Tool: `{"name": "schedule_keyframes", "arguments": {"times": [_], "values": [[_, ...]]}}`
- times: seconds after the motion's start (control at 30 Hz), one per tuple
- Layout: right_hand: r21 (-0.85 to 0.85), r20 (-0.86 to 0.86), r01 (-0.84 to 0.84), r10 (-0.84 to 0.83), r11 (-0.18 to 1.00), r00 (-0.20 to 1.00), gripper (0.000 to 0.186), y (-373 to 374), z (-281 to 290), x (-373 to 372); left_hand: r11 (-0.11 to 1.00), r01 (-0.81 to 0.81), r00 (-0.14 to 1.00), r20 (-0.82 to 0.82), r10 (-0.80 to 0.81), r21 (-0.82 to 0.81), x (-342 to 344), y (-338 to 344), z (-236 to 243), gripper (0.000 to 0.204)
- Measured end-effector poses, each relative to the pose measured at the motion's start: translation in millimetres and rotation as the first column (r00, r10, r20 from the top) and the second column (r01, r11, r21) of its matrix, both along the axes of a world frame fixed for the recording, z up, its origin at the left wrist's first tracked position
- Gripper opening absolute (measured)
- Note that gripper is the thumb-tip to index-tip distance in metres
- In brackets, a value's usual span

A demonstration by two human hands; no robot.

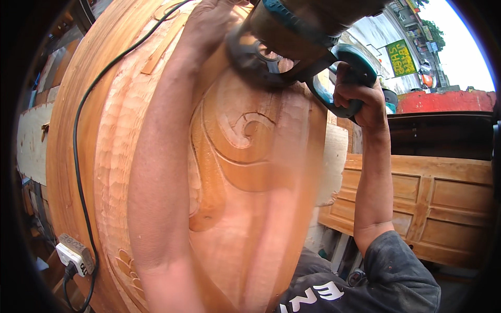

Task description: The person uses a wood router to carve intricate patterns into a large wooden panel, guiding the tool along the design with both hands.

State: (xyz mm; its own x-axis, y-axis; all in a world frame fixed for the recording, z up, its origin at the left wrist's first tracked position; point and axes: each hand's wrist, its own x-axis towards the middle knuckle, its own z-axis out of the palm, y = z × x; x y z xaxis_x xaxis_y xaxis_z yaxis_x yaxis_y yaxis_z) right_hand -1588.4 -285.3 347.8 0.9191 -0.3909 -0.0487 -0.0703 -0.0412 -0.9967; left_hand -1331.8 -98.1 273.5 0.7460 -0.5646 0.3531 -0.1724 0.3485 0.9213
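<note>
My right hand point(362, 96) is closed around the blue-and-black side handle of a router point(292, 31). The router's dark round base rests on or just over a carved wooden panel point(240, 203), and its upper end is cut off by the top edge. On the router's other side, my left hand point(211, 21) is curled at its far side; the fingers are partly out of view. A raised scroll point(248, 130) with curved grooves stands out on the panel below the base. My left forearm crosses the panel's chiselled left part.
A black cable point(78, 141) loops down the panel's left border to a white socket point(73, 258) on a wood block. Another panelled wooden door point(422, 203) lies at the right. Behind it are a red ledge point(446, 102) and a yellow-green sign point(401, 57).
</note>
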Motion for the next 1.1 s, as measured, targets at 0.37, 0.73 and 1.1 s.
{"name": "schedule_keyframes", "arguments": {"times": [0.37, 0.73, 1.1], "values": [[0.031, 0.002, 0.004, -0.004, 1.000, 1.000, 0.026, -4.0, 1.2, -2.2, 0.999, -0.005, 0.999, 0.048, 0.006, -0.032, 2.8, -4.8, -1.7, 0.053], [-0.006, -0.001, -0.003, 0.003, 1.000, 1.000, 0.028, -12.3, -3.8, -5.1, 0.999, 0.021, 0.997, 0.074, -0.017, -0.049, -2.0, -3.0, 0.1, 0.052], [0.040, -0.005, -0.014, 0.014, 0.999, 1.000, 0.035, -18.7, -3.4, -9.1, 0.984, 0.118, 0.990, -0.062, -0.127, -0.135, 0.9, -9.6, -5.6, 0.046]]}}
